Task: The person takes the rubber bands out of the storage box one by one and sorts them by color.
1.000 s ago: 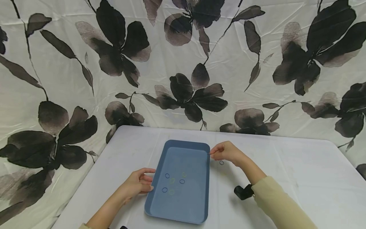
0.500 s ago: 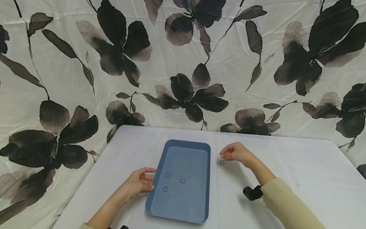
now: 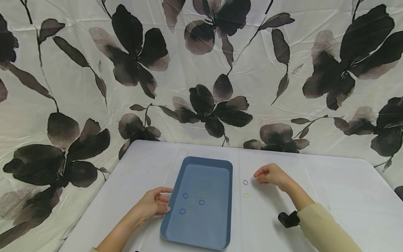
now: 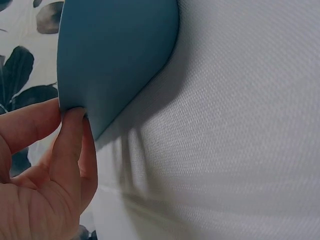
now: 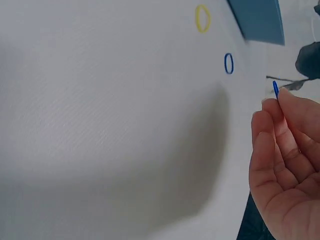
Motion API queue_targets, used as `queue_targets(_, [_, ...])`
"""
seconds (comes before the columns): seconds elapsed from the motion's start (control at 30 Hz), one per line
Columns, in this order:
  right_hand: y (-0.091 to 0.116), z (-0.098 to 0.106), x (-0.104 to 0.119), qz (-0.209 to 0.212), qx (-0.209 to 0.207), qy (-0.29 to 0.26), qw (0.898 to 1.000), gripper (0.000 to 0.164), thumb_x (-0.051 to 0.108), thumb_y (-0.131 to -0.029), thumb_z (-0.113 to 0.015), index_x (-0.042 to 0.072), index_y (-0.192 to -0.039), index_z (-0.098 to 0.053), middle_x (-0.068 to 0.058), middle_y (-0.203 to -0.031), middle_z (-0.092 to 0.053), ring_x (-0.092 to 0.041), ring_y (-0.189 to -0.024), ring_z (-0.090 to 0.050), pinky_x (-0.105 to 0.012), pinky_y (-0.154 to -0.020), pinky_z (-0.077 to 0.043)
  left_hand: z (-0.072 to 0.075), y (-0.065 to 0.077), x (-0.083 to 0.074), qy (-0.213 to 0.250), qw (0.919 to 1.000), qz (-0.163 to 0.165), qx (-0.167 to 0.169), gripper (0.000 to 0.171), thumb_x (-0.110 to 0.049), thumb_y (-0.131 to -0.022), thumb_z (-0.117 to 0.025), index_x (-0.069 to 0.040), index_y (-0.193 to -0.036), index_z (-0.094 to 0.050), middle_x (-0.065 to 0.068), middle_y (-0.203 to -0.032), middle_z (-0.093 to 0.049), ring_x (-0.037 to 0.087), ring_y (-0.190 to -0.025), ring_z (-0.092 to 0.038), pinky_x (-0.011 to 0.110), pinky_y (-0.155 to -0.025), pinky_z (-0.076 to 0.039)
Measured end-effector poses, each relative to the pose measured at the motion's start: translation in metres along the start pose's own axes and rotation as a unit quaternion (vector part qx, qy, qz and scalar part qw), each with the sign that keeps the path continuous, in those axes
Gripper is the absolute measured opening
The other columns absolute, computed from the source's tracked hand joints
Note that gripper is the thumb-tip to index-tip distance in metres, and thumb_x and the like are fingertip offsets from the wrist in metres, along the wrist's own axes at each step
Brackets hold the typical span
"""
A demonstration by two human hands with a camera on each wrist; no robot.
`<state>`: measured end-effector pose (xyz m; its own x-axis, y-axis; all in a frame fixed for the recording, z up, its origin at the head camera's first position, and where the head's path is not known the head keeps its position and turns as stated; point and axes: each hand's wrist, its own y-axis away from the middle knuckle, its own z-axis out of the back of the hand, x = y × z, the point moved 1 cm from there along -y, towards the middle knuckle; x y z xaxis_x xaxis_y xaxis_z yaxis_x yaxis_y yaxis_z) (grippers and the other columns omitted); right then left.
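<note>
As left hand (image 3: 153, 203) grips tray (image 3: 209, 229), right hand (image 3: 271, 175) draws held blue ring (image 5: 275, 89) farther from it

While the left hand keeps thumb and fingers clamped on the tray's left rim, the right hand shifts toward the right edge of the white surface (image 3: 340, 189), the held blue ring pinched at its fingertips. A second ago that hand is just beside the tray's right rim; now it sits past a loose blue ring (image 5: 225, 63), nearer the far edge than that edge's right corner. The move appears to put the held blue ring with the pieces outside the tray, though it does not look released; its height over the surface is hard to judge.

Inside the tray, left of the middle of the far edge, three blue rings (image 3: 199, 202) and three yellow rings (image 3: 202, 195) lie as they do a moment earlier. A loose yellow ring (image 5: 196, 18) rests outside the right rim, farther from the far edge than the loose blue ring.

Just beside the fingers, the loose blue ring seems the piece most easily nudged; the tray's raised right wall bars a straight slide back inside. A black device (image 3: 288, 219) hangs below the right sleeve (image 3: 324, 224). Behind the far edge, a floral cloth (image 3: 215, 126) forms the backdrop.
</note>
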<state>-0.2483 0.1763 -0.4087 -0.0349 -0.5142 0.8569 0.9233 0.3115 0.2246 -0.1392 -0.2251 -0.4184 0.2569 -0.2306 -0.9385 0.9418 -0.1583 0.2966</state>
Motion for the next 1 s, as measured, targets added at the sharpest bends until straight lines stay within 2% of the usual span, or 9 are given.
queue_targets(0.4, [0.004,0.0,-0.019,-0.025,-0.014,0.012,1.0,0.013,-0.003,-0.08,-0.067,-0.01,-0.09,-0.066,-0.003,-0.076,-0.066,-0.011,-0.067,-0.056,-0.026,-0.063,-0.05,0.003,-0.001,0.003,-0.007,1.0,0.002,0.0,0.064,0.013,-0.07,-0.067,0.008,-0.129,-0.044,0.013,-0.091,-0.054,0.017,-0.076,-0.056,0.031,-0.065,-0.052])
queue_targets(1.0, [0.007,-0.007,-0.023,-0.042,-0.026,0.027,0.998,0.011,-0.002,-0.08,-0.067,-0.008,-0.089,-0.067,-0.001,-0.073,-0.064,-0.013,-0.064,-0.051,-0.026,-0.057,-0.046,0.007,0.001,0.004,0.006,0.9998,-0.006,0.017,0.064,0.014,-0.071,-0.066,0.01,-0.13,-0.042,0.013,-0.093,-0.053,0.015,-0.076,-0.058,0.029,-0.065,-0.053])
